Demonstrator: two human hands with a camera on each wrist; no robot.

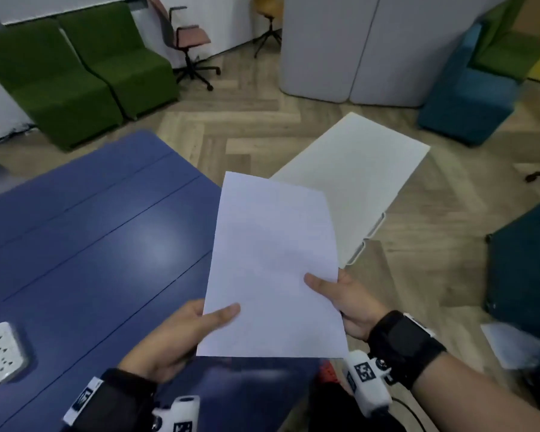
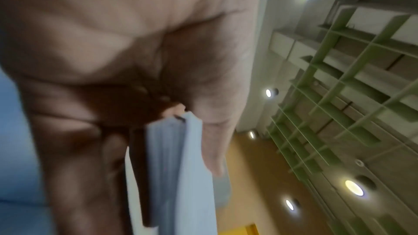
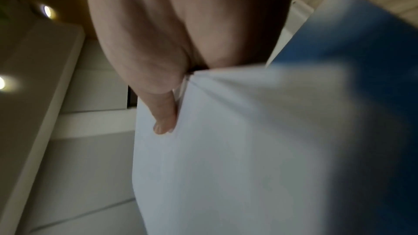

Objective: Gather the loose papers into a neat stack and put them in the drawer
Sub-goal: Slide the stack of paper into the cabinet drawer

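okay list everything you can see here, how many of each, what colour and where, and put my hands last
paper stack: one, white, held in the air over the table's near right edge
table: one, blue, left and centre
power strip: one, white, on the table's near left edge
drawer unit: one, white, on the floor right of the table, behind the papers
sofa seats: two, green, far left
armchair: one, blue, far right
office chairs: one pink, one yellow farther back
left hand: grips the stack's near left edge, thumb on top
right hand: grips the stack's right edge, thumb on top
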